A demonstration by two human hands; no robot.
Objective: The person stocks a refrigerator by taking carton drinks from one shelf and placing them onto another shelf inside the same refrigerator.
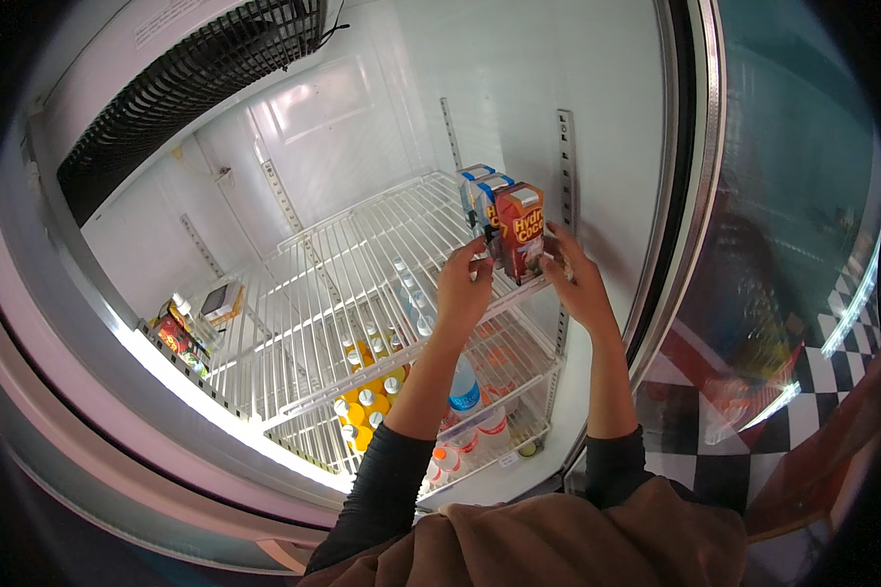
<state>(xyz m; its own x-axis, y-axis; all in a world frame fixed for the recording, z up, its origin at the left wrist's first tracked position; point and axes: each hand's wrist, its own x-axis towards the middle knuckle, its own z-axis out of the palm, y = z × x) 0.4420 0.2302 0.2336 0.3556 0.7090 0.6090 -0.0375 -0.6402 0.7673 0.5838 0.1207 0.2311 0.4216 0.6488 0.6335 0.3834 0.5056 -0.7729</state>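
Observation:
Three Hydro Coco cartons stand in a row at the right end of the top wire shelf (352,249). The front one is a brown-red carton (521,231); behind it are a blue and white carton (489,192) and another blue-topped carton (473,176). My left hand (467,282) is beside the front carton's left side, thumb and fingers curved apart. At the carton's right side is my right hand (574,275), its fingers bent and spread near the lower part. Whether any fingertip presses on the carton is hard to tell.
Bottles of orange drink (367,400) and a blue-labelled bottle (464,389) stand on lower shelves. More packs (180,334) and a small box (222,301) sit at the left end. The fridge's right wall (617,183) and door frame (705,147) rise beside my right arm.

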